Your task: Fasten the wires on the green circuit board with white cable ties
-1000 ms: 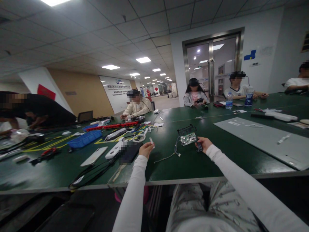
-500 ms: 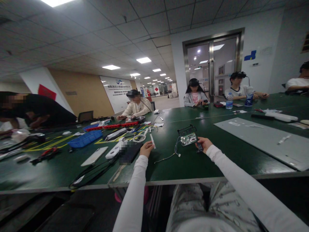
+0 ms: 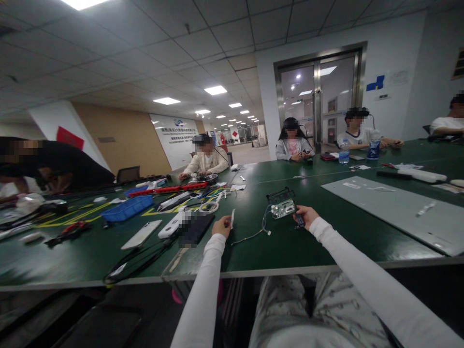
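My left hand (image 3: 222, 226) is closed on a thin white strip (image 3: 232, 219), pinched between thumb and fingers just above the table. To the right, my right hand (image 3: 307, 217) grips the edge of a circuit board assembly (image 3: 283, 209) with a black bracket behind it. A dark piece (image 3: 299, 221) sticks out by my fingers; whether it belongs to the board I cannot tell. Grey wires (image 3: 264, 222) trail from the board's left side onto the green table, ending near my left hand.
Left of my left hand lie a dark pouch (image 3: 195, 231), a white phone (image 3: 142, 234), a white device (image 3: 170, 226), black cables (image 3: 145, 258) and a blue tray (image 3: 127, 209). A large grey panel (image 3: 391, 212) covers the right side. Several people sit across the table (image 3: 250, 261).
My left hand has shifted slightly right, and the white strip has turned from leaning to nearly upright. The right hand and circuit board have stayed in place.
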Available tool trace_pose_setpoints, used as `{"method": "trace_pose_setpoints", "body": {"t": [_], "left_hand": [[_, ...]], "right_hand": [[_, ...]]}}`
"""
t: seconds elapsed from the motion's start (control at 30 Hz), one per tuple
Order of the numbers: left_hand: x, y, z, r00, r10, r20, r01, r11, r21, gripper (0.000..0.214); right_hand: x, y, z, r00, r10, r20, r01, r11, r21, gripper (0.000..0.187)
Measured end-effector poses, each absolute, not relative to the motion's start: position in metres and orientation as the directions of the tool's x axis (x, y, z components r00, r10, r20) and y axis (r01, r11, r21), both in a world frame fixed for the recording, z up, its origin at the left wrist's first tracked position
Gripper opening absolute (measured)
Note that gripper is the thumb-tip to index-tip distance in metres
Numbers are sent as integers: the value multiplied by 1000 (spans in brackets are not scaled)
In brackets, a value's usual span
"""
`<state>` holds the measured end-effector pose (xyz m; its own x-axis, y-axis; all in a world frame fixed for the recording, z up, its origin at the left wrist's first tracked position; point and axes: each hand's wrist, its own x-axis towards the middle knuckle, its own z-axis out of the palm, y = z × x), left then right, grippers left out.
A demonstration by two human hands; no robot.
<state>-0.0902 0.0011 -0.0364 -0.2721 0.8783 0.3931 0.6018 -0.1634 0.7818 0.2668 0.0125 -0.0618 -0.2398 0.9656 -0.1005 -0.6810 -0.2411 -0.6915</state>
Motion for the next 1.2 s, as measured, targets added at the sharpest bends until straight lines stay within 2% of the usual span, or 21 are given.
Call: {"method": "trace_pose_setpoints", "body": {"t": [0.17,0.4,0.53,0.6,0.67,0.77,0.83,0.93,1.1,1.2], "left_hand": [[-86,-4,-33,-258,860,439,619,-202,759,32],[-76,-10,-24,-287,726,625,790,-190,583,39],[-53,-12,-13,-164,718,677,806,-298,511,35],[-36,-8,-9,-110,749,653,731,-384,563,33],[-14,-2,-9,-100,800,591,603,-424,676,33],[20,8,-14,-60,902,427,327,-386,862,39],[41,12,-19,28,946,322,107,-323,940,41],[62,12,-26,145,960,238,-126,-220,967,42],[65,5,-29,89,994,61,-249,-37,968,31],[60,3,-29,48,999,-25,-279,38,960,24]], "right_hand": [[267,12,-62,-249,964,-93,-682,-243,-690,27],[267,14,-64,-261,962,-77,-688,-241,-684,26],[265,14,-65,-256,966,-29,-684,-202,-701,25],[265,14,-65,-255,967,-2,-686,-182,-705,24],[266,14,-64,-249,968,14,-691,-168,-703,25],[268,12,-61,-223,975,18,-703,-148,-696,28],[270,11,-59,-206,978,26,-706,-130,-697,29],[271,9,-57,-199,979,38,-691,-112,-714,29],[266,11,-57,-177,984,1,-611,-109,-784,29],[267,17,-60,-2,1000,3,-383,2,-924,29]]}}
